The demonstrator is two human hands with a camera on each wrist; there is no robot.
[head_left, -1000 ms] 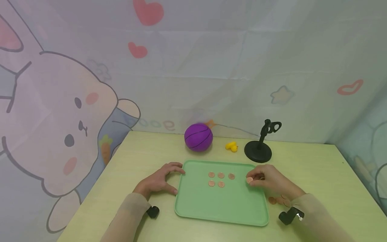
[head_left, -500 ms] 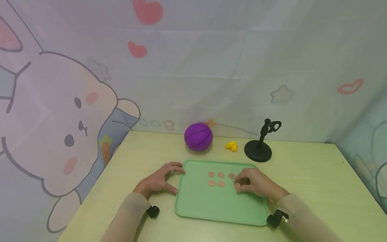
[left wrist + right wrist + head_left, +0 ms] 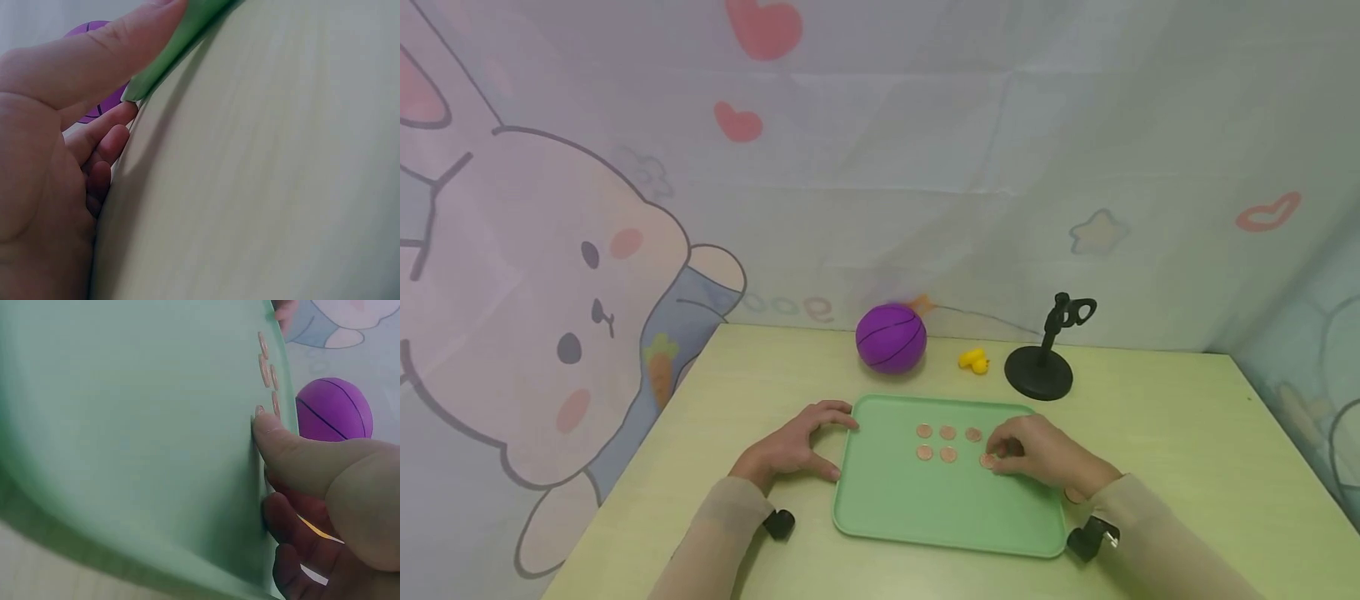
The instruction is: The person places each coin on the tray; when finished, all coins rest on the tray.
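Observation:
Several copper-coloured coins lie in two rows on a green tray. My right hand is low over the tray's right half, its thumb and forefinger at the right edge of the last coin in the nearer row. In the right wrist view the thumb tip overlaps this coin, and the other fingers are curled. My left hand rests at the tray's left side, thumb and forefinger spread apart with their tips at the rim. The left wrist view shows the thumb over the tray edge.
One more coin shows beside the tray's right edge, partly behind the right wrist. Along the back of the table stand a purple ball, a yellow rubber duck and a black stand. A printed cloth hangs behind.
My right hand has carried a coin left from the tray's right edge and down to the end of the nearer row, where it now lies flat. The left hand has stayed put.

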